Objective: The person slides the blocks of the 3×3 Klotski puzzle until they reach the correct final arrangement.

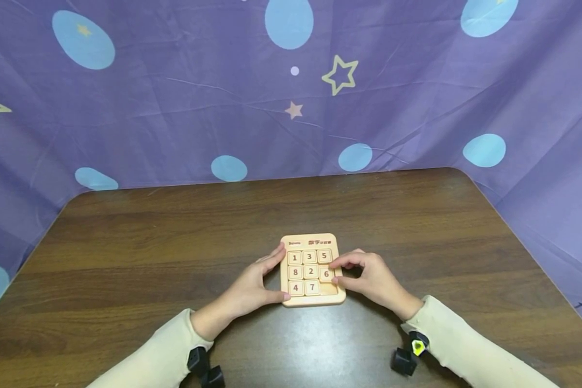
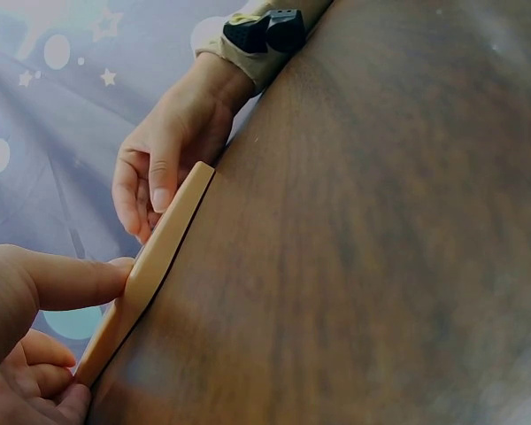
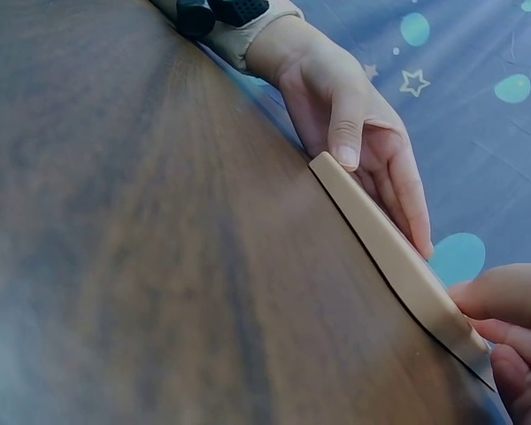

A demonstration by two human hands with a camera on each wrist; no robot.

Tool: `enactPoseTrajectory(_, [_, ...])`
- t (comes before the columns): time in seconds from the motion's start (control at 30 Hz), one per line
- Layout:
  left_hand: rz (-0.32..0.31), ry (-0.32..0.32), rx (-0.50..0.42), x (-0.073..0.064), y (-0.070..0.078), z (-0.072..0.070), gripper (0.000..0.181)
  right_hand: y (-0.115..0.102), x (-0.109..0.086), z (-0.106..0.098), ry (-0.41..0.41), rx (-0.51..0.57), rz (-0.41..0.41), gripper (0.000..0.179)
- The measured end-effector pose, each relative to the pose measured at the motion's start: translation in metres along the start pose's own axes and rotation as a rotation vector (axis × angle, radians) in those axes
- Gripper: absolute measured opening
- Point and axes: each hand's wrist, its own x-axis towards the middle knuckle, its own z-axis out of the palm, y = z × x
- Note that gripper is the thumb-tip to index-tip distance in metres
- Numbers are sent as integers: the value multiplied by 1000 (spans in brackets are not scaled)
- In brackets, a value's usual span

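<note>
A cream sliding number puzzle (image 1: 312,300) lies flat on the brown table, its printed heading at the far end. Its tiles read 1 3 5, 8 2 6 and 4 7, with a gap at the bottom right corner. My left hand (image 1: 249,288) holds the puzzle's left side, thumb on the near corner and fingers along the far part of the edge. At the right side, my right hand (image 1: 375,277) has thumb and index finger on the 6 tile (image 1: 326,274), which sits slightly lower than its row. Both wrist views show the puzzle's side edge (image 2: 179,217) between the hands.
The wooden table (image 1: 174,231) stretches out around the puzzle, with rounded far corners. Behind it hangs a purple cloth (image 1: 199,108) with stars and blue ovals. Black devices (image 1: 404,361) are strapped at both wrists over pale sleeves.
</note>
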Motion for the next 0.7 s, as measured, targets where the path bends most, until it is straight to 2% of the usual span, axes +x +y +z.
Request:
enactPoseTrajectory(0.4, [-15, 4, -1, 0, 0, 0, 87, 1, 0, -2, -49, 12, 8, 24])
enactPoseTrajectory(0.7, [-11, 4, -12, 0, 0, 0, 87, 3, 0, -4, -92, 39, -56, 25])
